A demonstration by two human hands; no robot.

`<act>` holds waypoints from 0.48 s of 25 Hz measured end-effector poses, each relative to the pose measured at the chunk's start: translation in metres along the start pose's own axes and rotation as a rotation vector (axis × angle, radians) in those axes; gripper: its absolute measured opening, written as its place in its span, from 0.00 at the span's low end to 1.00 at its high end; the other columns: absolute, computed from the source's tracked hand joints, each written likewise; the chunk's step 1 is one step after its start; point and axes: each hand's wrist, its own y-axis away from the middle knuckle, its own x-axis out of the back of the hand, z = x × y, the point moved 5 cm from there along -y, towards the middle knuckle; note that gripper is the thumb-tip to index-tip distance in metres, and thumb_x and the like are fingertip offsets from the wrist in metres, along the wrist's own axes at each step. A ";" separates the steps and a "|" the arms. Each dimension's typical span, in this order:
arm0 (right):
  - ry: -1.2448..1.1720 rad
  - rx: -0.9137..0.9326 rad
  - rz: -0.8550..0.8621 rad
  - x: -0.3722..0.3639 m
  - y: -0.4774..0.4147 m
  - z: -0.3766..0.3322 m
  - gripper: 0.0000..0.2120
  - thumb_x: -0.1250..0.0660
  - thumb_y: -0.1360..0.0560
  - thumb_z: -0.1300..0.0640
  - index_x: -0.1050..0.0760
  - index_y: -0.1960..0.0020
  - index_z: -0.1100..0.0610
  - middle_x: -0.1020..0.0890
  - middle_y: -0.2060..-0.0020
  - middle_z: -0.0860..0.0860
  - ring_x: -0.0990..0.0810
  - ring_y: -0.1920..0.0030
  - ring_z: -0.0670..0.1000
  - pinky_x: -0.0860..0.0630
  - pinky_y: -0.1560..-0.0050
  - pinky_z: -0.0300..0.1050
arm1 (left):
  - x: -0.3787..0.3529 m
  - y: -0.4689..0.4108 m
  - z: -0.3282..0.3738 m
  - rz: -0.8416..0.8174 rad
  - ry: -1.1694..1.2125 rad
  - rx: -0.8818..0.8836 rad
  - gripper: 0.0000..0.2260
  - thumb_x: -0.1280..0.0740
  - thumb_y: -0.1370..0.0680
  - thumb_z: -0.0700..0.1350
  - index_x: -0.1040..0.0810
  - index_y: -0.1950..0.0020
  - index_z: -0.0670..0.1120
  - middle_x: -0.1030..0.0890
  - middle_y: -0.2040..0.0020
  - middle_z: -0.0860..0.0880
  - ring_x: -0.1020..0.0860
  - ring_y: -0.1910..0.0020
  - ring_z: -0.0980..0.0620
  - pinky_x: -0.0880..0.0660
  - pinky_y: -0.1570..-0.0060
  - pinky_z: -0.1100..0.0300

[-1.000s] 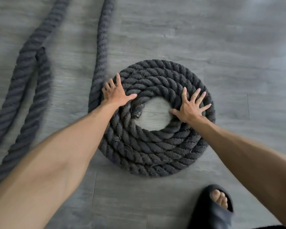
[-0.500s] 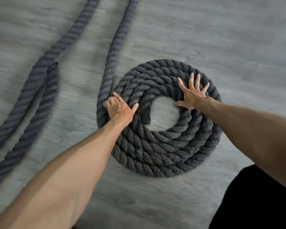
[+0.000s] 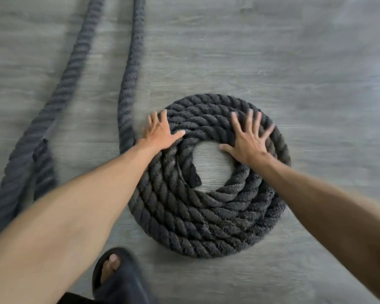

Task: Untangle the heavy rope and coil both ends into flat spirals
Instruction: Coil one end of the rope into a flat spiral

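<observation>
Slipper [image 3: 112, 275]: dark, near the coil.
Rope coil [image 3: 206, 227]: flat spiral on the floor [image 3: 272, 51].
Left hand [image 3: 159, 133]: flat, fingers straight, on the coil's left side.
Right hand [image 3: 249, 140]: flat, fingers spread, on the coil's right.
Loose rope [image 3: 127, 73]: runs far off from the coil's left.

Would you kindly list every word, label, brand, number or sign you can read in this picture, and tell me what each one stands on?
None: no readable text shows anywhere in this view.
The coiled rope, its loose lengths, the wood-grain floor and the dark slipper bear no visible print, tag or logo.
The picture is somewhat blurred, so very fine marks could escape notice.
</observation>
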 end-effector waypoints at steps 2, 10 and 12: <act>-0.105 -0.232 0.036 -0.024 0.038 0.014 0.53 0.46 0.29 0.22 0.65 0.19 0.50 0.65 0.22 0.64 0.67 0.22 0.67 0.64 0.35 0.81 | 0.002 -0.028 0.012 -0.075 -0.058 -0.146 0.50 0.35 0.30 0.71 0.55 0.19 0.49 0.50 0.21 0.40 0.49 0.23 0.38 0.46 0.27 0.37; -0.056 -0.255 -0.116 -0.011 0.005 0.007 0.49 0.40 0.26 0.28 0.64 0.19 0.46 0.67 0.22 0.64 0.69 0.23 0.69 0.58 0.32 0.82 | -0.001 -0.067 -0.010 -0.067 -0.058 -0.163 0.50 0.35 0.30 0.72 0.60 0.20 0.54 0.45 0.25 0.34 0.45 0.26 0.33 0.44 0.28 0.39; -0.039 -0.256 -0.192 0.007 -0.026 -0.007 0.50 0.37 0.25 0.30 0.66 0.19 0.46 0.69 0.23 0.64 0.70 0.23 0.68 0.57 0.30 0.80 | 0.010 -0.076 -0.021 -0.062 -0.052 -0.096 0.51 0.34 0.29 0.70 0.61 0.19 0.51 0.47 0.23 0.32 0.47 0.24 0.34 0.49 0.25 0.41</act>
